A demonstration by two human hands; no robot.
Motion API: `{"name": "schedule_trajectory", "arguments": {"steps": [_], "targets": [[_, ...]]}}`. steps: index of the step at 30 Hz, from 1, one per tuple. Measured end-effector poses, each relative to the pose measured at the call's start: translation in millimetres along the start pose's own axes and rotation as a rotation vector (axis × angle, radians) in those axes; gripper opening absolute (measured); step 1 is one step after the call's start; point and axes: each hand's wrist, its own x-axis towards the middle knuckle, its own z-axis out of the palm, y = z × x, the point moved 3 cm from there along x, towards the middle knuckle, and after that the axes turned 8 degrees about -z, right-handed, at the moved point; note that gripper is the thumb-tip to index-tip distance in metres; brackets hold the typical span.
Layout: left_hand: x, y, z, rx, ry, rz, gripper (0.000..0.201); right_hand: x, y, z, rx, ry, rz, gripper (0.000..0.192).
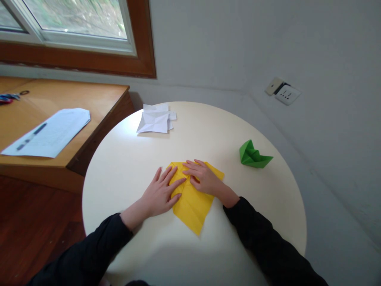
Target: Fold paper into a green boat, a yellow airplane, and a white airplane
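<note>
A sheet of yellow paper (193, 206) with fold lines lies on the round white table (119, 190), one corner pointing towards me. My left hand (162, 192) rests on its left edge, fingers spread and flat. Across the upper part lies my right hand (204, 178), its fingers stretched out to the left and the thumb below them, touching the paper. The two hands almost meet near the paper's middle. Part of the upper edge is covered by my fingers.
A folded green paper boat (254, 155) stands at the table's right. Creased white papers (154, 121) lie at the back left. On the wooden desk (104, 103) are printed sheets (64, 127), a pen (31, 136) and scissors (12, 96). A wall socket (287, 94) is at right.
</note>
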Motion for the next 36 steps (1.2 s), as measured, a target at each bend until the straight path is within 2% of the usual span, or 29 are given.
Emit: {"name": "schedule_trajectory", "arguments": {"steps": [7, 13, 19, 23, 29, 33, 36], "targets": [[-0.8, 1.1, -0.2, 0.012, 0.019, 0.002, 0.047, -4.0, 1.0, -0.2, 0.010, -0.032, 0.045, 0.040], [2.8, 3.7, -1.7, 0.036, 0.000, 0.056, 0.045, -5.9, -2.1, -0.7, -0.014, -0.049, 0.056, 0.040], [12.1, 10.0, -4.1, 0.024, -0.016, 0.099, 0.038, -8.2, -7.5, -1.6, -0.051, -0.086, 0.063, 0.043], [15.3, 11.3, -0.3, 0.024, 0.008, 0.074, 0.032, -7.7, -12.3, -0.6, -0.061, -0.105, 0.070, 0.042], [19.5, 9.6, 6.8, 0.007, 0.118, -0.035, 0.048, -6.6, -16.5, 1.3, -0.068, -0.118, 0.067, 0.044], [20.0, 10.7, 10.2, 0.084, 0.130, -0.004, 0.051, -4.8, -17.5, 0.7, -0.031, -0.108, 0.081, 0.042], [19.4, 10.1, 12.1, 0.120, 0.138, 0.008, 0.052, -1.9, -18.8, 0.5, -0.036, -0.048, 0.124, 0.040]]}}
